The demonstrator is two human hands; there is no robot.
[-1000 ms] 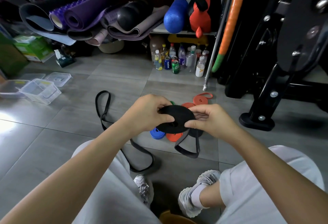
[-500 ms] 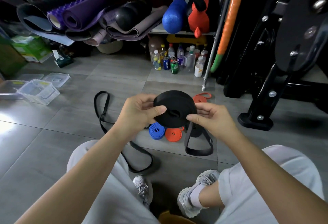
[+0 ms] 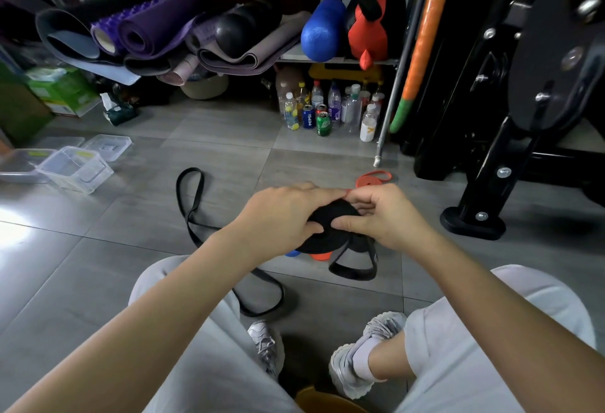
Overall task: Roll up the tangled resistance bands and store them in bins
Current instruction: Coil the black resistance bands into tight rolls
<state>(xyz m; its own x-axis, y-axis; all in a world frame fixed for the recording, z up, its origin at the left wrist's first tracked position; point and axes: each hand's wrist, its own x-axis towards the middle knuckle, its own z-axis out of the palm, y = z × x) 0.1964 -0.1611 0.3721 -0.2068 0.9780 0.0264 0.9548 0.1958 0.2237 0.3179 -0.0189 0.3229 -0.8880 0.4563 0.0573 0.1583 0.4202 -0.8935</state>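
Observation:
A wide black resistance band is wound into a flat coil (image 3: 330, 219) that I hold above the floor between both hands. My left hand (image 3: 281, 216) grips its left side, fingers curled over the top. My right hand (image 3: 383, 216) pinches its right edge; a loose loop of the same band (image 3: 353, 268) hangs below it. Under the coil a rolled blue band (image 3: 292, 253) and a rolled orange band (image 3: 320, 256) lie mostly hidden. A thin black band (image 3: 191, 203) lies unrolled on the tiles to the left. A rolled red band (image 3: 373, 178) lies beyond my hands.
Clear plastic bins (image 3: 73, 168) and a lid (image 3: 108, 145) stand on the floor at far left. Bottles and cans (image 3: 327, 111) line the back under a shelf with rolled mats (image 3: 147, 32). A black machine base (image 3: 471, 221) stands at right. My knees and shoes fill the foreground.
The coil was tipped up facing me half a second ago; now it lies flatter and lower, and both hands have closed over it. The hanging loop has shifted right.

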